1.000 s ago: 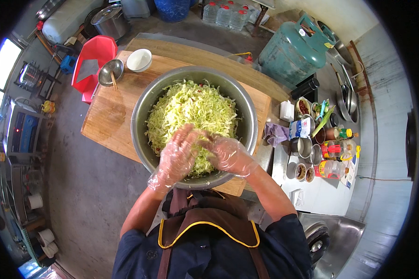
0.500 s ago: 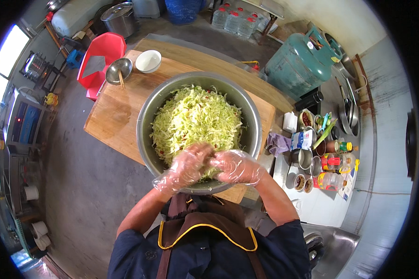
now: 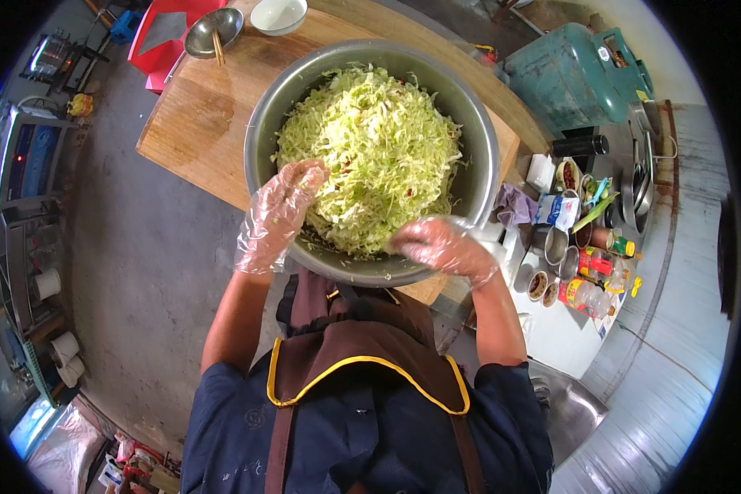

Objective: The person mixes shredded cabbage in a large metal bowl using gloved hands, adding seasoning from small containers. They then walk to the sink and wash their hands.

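Note:
A large steel bowl (image 3: 484, 173) stands on the wooden board, heaped with pale green shredded cabbage (image 3: 370, 148) flecked with small red bits. Clear plastic gloves cover both hands. At the left part of the bowl, my left hand (image 3: 280, 216) has its fingers stretched toward the cabbage, holding nothing that I can see. My right hand (image 3: 449, 249) is over the near right side of the bowl, by the edge of the heap. Motion smears its fingers, so their grip is unclear.
The wooden board (image 3: 193, 123) carries a metal bowl with chopsticks (image 3: 214, 34) and a white bowl (image 3: 278, 15). To the right are bottles (image 3: 586, 296), small pots and seasoning cups on a white counter. A green gas cylinder (image 3: 564, 78) stands behind them.
My hands were together over the near side of the heap; they have parted, left hand to the left, right hand to the right. The view has also shifted, with the bowl now higher in it.

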A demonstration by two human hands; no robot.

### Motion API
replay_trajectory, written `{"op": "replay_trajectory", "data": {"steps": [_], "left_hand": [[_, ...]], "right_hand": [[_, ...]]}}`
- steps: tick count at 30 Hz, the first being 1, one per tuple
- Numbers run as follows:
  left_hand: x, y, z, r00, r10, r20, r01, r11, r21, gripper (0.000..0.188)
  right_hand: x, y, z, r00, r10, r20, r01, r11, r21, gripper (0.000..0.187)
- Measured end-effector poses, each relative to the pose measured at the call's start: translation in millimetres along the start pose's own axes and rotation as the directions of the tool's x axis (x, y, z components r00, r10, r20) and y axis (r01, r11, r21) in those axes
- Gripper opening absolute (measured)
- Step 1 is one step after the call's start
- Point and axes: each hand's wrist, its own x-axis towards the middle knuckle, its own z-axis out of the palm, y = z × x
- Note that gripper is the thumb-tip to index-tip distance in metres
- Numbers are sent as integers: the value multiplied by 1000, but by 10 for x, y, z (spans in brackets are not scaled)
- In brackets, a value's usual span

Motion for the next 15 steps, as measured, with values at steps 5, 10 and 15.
{"op": "replay_trajectory", "data": {"steps": [5,10,15], "left_hand": [[43,-70,-69,999,-3,33,4,1000,-22,29],[114,-196,-42,984,106,146,-122,987,103,23],[166,-215,-110,985,99,143,-110,991,73,34]], "right_hand": [[142,210,526,961,-158,226,186,977,-109,25],[596,270,973,922,-334,-194,365,918,155,34],[177,192,481,999,50,-4,-48,982,181,36]]}}
